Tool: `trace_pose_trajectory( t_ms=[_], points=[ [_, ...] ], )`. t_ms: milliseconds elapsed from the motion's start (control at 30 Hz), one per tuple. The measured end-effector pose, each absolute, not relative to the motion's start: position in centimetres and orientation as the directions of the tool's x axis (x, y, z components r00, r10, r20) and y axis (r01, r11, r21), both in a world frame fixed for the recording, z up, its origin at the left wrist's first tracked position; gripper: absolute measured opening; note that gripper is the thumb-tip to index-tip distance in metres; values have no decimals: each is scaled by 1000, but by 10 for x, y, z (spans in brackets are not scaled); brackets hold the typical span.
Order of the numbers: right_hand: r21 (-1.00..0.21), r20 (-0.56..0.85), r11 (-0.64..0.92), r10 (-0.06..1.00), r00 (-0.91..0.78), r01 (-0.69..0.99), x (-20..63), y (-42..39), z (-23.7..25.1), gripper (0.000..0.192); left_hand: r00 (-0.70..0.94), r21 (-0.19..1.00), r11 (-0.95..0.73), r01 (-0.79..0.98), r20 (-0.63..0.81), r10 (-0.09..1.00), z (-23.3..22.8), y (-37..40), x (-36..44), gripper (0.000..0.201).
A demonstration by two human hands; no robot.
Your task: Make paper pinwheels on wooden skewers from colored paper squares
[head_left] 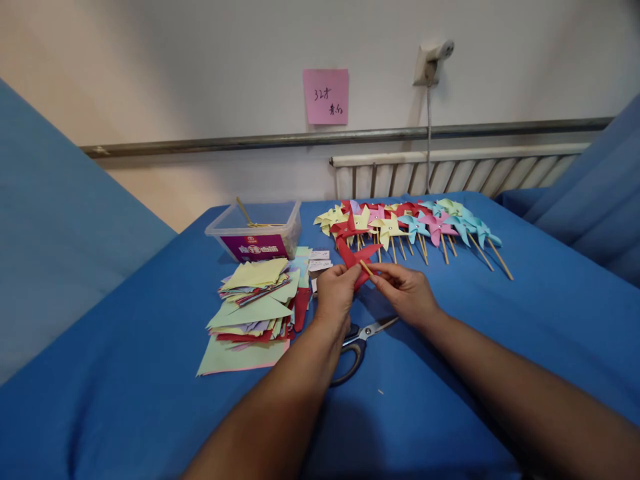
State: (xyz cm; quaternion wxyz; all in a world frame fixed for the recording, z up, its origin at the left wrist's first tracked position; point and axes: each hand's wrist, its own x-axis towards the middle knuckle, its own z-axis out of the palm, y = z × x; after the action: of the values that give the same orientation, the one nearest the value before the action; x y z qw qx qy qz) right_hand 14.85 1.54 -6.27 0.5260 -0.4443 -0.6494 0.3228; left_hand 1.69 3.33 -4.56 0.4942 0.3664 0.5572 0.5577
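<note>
My left hand (pixel 336 291) grips a red paper pinwheel (pixel 356 257) just above the blue cloth. My right hand (pixel 406 289) pinches the thin wooden stick (pixel 367 268) at the pinwheel's back. Both hands meet at the middle of the table. A pair of scissors (pixel 361 335) lies on the cloth under my wrists. Behind my hands lies a row of several finished pinwheels (pixel 415 227) in yellow, red, pink and light blue, their sticks pointing towards me.
A stack of coloured paper squares (pixel 253 310) lies left of my hands. Behind it stands a clear plastic box (pixel 256 230) with sticks inside. A pink note (pixel 325 96) hangs on the wall above a metal rail (pixel 350 138). Blue padding rises at both sides.
</note>
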Motion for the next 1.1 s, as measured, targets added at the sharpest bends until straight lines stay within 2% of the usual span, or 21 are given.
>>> trace_pose_trajectory(
  t_ms=[200, 600, 1100],
  points=[
    [-893, 362, 357, 932, -34, 274, 149, 15, -61, 28, -254, 985, 108, -133, -140, 957, -44, 32, 17, 27],
    [-961, 211, 214, 977, -33, 178, 149, 18, -62, 32, -261, 983, 112, -148, -148, 954, -40, 30, 18, 25],
    [-958, 220, 221, 975, -30, 182, 149, 17, -61, 30, -257, 982, 113, -153, -150, 955, -39, 30, 18, 25]
  ],
)
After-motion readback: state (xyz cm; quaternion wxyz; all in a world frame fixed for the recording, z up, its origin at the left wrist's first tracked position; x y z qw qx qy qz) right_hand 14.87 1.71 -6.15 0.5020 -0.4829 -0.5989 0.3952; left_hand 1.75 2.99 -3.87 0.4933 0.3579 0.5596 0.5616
